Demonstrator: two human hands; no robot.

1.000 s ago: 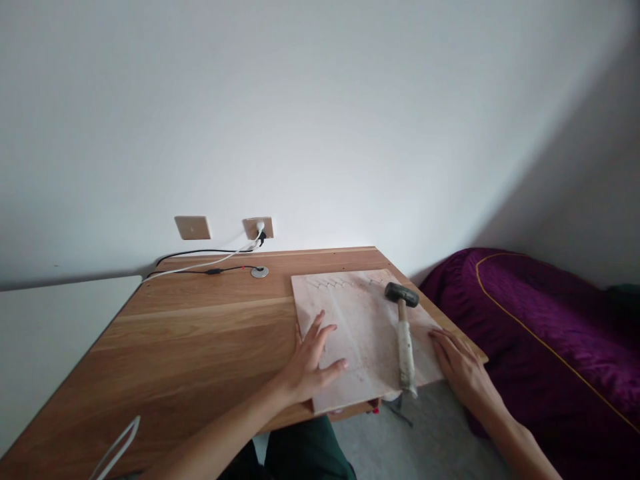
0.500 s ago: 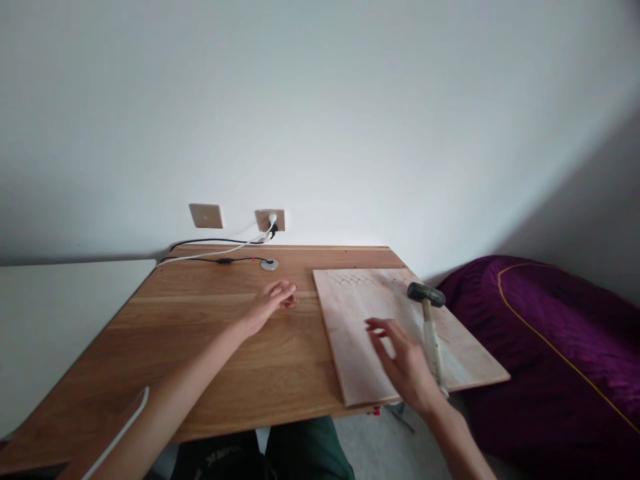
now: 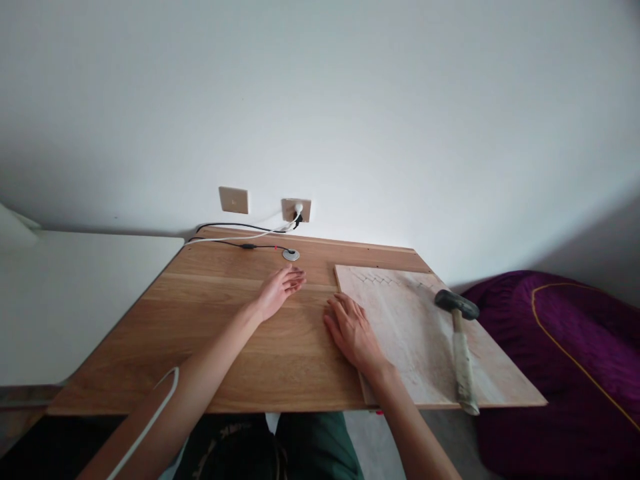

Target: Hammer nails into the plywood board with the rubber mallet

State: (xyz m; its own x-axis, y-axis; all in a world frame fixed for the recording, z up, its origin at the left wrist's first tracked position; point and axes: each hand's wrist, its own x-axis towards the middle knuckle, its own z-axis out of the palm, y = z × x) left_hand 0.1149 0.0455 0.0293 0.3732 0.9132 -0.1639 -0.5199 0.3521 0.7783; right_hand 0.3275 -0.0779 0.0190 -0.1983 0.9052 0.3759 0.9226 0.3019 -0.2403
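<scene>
My left hand [image 3: 280,291] is over the wooden table [image 3: 280,373], palm turned inward, its fingers stretched out and holding nothing. At the left edge of a pale plywood board [image 3: 400,333] is my right hand [image 3: 353,330], its fingers spread and nothing in them. Whether its fingertips press on the board or the table, I cannot tell. Toward the board's right side lies a mallet with a dark head [image 3: 456,305] and a wrapped, whitish handle [image 3: 464,373] that reaches past the front edge.
Behind the table, black and white cables [image 3: 240,237] run to a wall socket [image 3: 296,210]. A round cable grommet [image 3: 291,255] sits in the tabletop. On the left stands a white panel [image 3: 100,300]; a purple cloth-covered form [image 3: 530,347] is on the right.
My right hand has moved left from over the board to its left edge. My left hand's fingers have straightened from a loose curl. The view has shifted slightly left.
</scene>
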